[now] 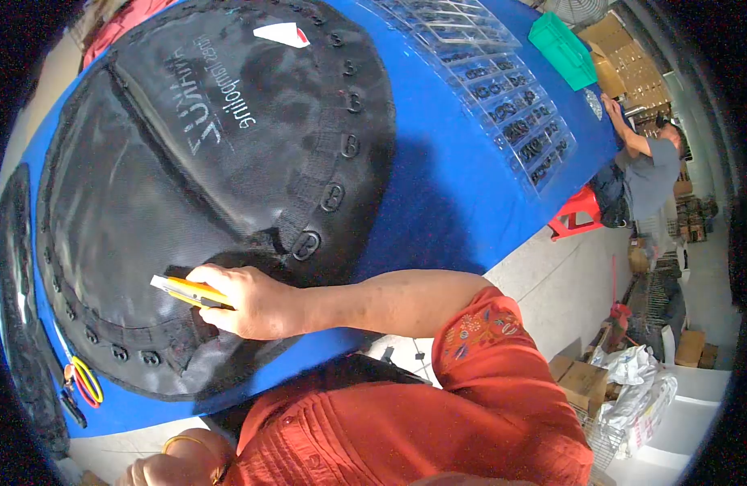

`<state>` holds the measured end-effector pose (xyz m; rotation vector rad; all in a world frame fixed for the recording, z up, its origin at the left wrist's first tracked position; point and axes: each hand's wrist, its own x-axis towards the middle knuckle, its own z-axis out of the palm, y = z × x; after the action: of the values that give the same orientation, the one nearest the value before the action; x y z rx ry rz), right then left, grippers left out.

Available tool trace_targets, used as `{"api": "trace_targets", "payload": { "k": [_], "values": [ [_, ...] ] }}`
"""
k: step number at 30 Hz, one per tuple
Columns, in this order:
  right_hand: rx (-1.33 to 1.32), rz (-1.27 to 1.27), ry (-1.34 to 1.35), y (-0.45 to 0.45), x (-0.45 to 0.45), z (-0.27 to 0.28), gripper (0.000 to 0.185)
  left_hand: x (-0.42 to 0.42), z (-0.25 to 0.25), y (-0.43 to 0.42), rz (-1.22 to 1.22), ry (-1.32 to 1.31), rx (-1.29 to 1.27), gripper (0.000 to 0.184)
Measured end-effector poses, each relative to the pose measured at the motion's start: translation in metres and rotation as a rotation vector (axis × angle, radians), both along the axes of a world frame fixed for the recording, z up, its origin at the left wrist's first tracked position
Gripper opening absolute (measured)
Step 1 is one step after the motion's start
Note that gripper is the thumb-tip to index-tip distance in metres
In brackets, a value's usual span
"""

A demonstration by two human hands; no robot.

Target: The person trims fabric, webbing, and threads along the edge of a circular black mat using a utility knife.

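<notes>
My right hand (pixel 252 301) is closed around a yellow utility knife (pixel 191 292), its tip pointing left, above a round black trampoline mat (pixel 106 243). Stitched webbing with metal rings (pixel 333 197) runs along the mat's edge. Pale lettering (pixel 215 97) is printed across the fabric, and a white and red tag (pixel 282 34) lies near the far edge. Low at the bottom left, by my body, my left hand (pixel 175 468) shows bent fingers. The picture's lower edge cuts it off, and whatever it may hold is hidden.
Beneath the mat is a blue-covered table (pixel 438 202) carrying a clear compartment tray (pixel 511 101) of dark parts and a green box (pixel 562 50). A yellow-and-red-handled tool (pixel 87 382) lies at left. Another person (pixel 644 166) works beyond, near a red stool (pixel 578 213).
</notes>
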<state>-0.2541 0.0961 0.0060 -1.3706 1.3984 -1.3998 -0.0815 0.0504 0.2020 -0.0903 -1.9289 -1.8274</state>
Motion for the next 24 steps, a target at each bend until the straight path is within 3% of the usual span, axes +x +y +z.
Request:
{"api": "trace_targets", "payload": {
  "k": [3,4,6,7,8,9,10,11,12,15,24],
  "values": [
    [0.021,0.029,-0.027,0.002,-0.004,0.004,0.043,0.012,-0.011,-0.006,-0.026,0.141,0.136,0.016],
    [0.017,0.046,-0.053,0.003,-0.005,0.005,0.043,0.011,-0.027,-0.010,-0.056,0.236,0.187,0.026],
    [0.049,0.029,-0.017,0.002,-0.004,0.005,0.043,0.016,-0.044,0.005,0.411,0.064,0.164,0.020],
    [0.088,0.011,0.018,0.001,-0.002,0.005,0.044,0.015,-0.058,0.005,0.532,0.032,0.004,0.031],
    [0.091,-0.011,0.043,0.000,0.000,0.002,0.044,0.003,-0.059,0.017,0.662,-0.063,-0.051,0.027],
    [0.078,0.000,0.021,0.002,-0.002,0.002,0.044,0.007,-0.065,0.011,0.563,-0.085,-0.109,0.014],
    [0.059,0.018,-0.007,0.002,-0.003,0.003,0.045,0.014,-0.069,0.015,0.677,-0.350,-0.114,0.013],
    [0.035,-0.012,0.011,0.002,-0.001,0.001,0.046,0.015,-0.080,0.016,0.785,-0.430,-0.224,0.013],
    [0.075,-0.002,0.015,0.001,-0.001,0.002,0.046,0.020,-0.093,0.007,0.759,-0.435,-0.432,0.012],
    [0.098,-0.003,0.013,0.001,-0.002,0.002,0.046,0.016,-0.106,0.001,0.781,-0.528,-0.676,0.015],
    [0.091,-0.016,-0.022,0.001,-0.002,-0.001,0.044,0.007,-0.142,0.001,0.721,-0.683,-0.570,0.029]
  ]
}}
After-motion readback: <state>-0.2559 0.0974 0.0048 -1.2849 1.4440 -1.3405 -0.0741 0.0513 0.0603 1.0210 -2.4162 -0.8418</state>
